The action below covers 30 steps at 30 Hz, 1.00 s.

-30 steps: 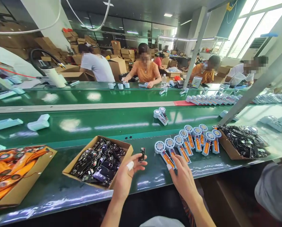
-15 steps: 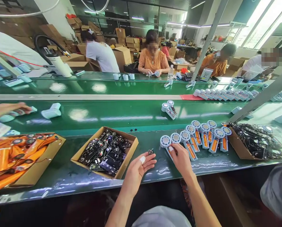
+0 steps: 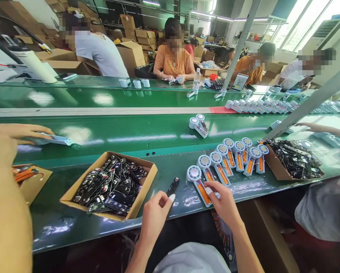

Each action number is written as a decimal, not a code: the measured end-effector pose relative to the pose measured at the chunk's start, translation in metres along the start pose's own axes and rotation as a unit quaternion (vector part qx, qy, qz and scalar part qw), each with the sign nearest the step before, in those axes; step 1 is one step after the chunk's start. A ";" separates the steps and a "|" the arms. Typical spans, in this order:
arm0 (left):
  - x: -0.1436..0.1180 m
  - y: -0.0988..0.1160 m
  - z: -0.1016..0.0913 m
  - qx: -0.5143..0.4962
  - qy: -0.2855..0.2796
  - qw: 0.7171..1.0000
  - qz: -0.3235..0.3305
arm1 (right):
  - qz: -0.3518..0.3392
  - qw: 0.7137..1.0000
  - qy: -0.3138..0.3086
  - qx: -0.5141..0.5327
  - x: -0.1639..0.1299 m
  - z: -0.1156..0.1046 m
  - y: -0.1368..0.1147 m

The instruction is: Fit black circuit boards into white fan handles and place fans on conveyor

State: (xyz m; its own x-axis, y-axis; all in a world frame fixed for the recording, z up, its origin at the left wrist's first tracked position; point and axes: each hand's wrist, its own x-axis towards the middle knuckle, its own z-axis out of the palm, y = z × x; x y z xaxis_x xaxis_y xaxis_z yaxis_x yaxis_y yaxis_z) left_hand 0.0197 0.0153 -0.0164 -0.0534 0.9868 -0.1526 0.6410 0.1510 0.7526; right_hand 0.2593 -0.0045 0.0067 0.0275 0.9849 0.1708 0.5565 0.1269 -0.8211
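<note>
My left hand (image 3: pixel 158 212) pinches a narrow black circuit board (image 3: pixel 173 185) by its lower end, held tilted above the bench's front part. To its right, my right hand (image 3: pixel 223 201) has thumb and fingertips on the right edge of the handle of a light-blue handheld fan (image 3: pixel 197 181). That fan lies face up with a round grille at the far end and an orange battery in its open handle. Several similar open fans (image 3: pixel 222 161) lie in a row behind and right of it. On the left stands a cardboard box of circuit boards (image 3: pixel 113 185).
A co-worker's arm (image 3: pixel 5 151) reaches in at the left, its hand on a light-blue casing (image 3: pixel 60 139). Two fans (image 3: pixel 200 126) lie on the green belt (image 3: pixel 130 132). At right are another box of black boards (image 3: pixel 293 161) and a slanting metal post (image 3: pixel 309 102).
The circuit board in my left hand has turned, now pointing away lengthwise. My right fingers have shifted from over the fan's handle to its right edge. The co-worker's arm has reached farther in from the left.
</note>
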 end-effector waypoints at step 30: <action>-0.004 0.029 0.010 -0.380 -0.170 0.909 -0.021 | -0.144 0.986 -0.066 -0.047 0.016 0.007 -0.007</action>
State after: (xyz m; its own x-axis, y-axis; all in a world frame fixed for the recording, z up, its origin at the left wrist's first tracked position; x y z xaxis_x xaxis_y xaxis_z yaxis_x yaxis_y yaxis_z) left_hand 0.0464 0.0149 -0.0002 0.2570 0.9240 -0.2831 -0.0770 0.3116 0.9471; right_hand 0.2501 0.0112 0.0114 -0.2478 0.9168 0.3132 0.5997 0.3991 -0.6936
